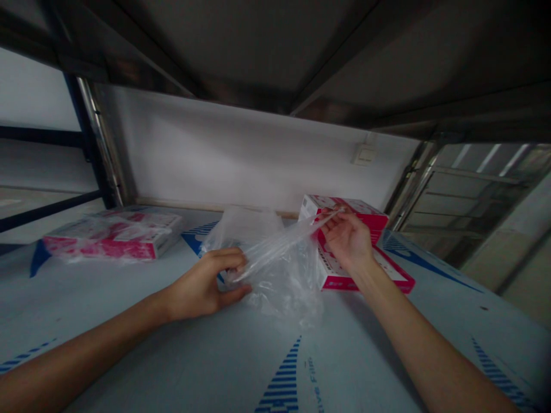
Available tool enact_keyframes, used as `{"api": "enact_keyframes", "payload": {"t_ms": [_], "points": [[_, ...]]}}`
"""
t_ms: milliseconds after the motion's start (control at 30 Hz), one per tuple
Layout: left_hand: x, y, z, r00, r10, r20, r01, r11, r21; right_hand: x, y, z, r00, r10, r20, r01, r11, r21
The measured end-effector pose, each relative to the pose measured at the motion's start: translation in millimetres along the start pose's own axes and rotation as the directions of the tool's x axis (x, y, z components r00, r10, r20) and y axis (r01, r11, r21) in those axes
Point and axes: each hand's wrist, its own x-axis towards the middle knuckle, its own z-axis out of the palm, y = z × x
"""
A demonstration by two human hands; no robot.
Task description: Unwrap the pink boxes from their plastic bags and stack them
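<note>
A transparent plastic bag (275, 269) lies crumpled on the bench, its loose body spreading just in front of a flat red-and-white cardboard box (357, 215) and overlapping that box's left edge. One stretch of the film is drawn out into a taut, twisted band running up and to the right across the bag. The left hand (202, 284) grips the lower end of this band, with the fingers curled over and the thumb closed against them, while the right hand (346, 241) pinches the upper end between thumb and forefinger, its other fingers loosely bent, just above the box. The two hands are well apart, with the band stretched between them. The box lies tilted on the bench, partly hidden by the right hand and the bag (whether it is one box or two stacked, the view does not settle). Further left, well apart from the hands, a second red-and-white box (112, 238) lies flat inside a clear wrapping, with a dark blue flap at its near corner. The bench (172, 355) is covered in a pale sheet printed with blue stripes. Behind it rises a white wall (241, 149) with a small wall-mounted switch plate (364, 154), and a dark metal shelf (241, 51) runs overhead on steel uprights (101, 143).
</note>
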Motion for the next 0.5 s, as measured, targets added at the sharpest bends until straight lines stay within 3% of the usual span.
{"api": "enact_keyframes", "payload": {"t_ms": [133,267,367,500], "points": [[-3,1,4.4,0.990,-0.138,0.033,0.140,0.988,-0.069,0,4,2,0.999,0.028,-0.020,-0.029,0.997,-0.065],[-4,7,6.1,0.960,-0.278,0.008,0.266,0.911,-0.316,2,7,2,0.998,0.007,-0.066,-0.014,0.995,-0.101],[-2,11,4.7,0.962,-0.270,0.045,0.259,0.842,-0.474,3,8,0,0.995,0.007,-0.098,-0.018,0.993,-0.118],[1,8,6.3,0.959,-0.265,0.100,0.277,0.804,-0.526,5,7,-4,0.996,0.015,-0.084,-0.026,0.992,-0.122]]}}
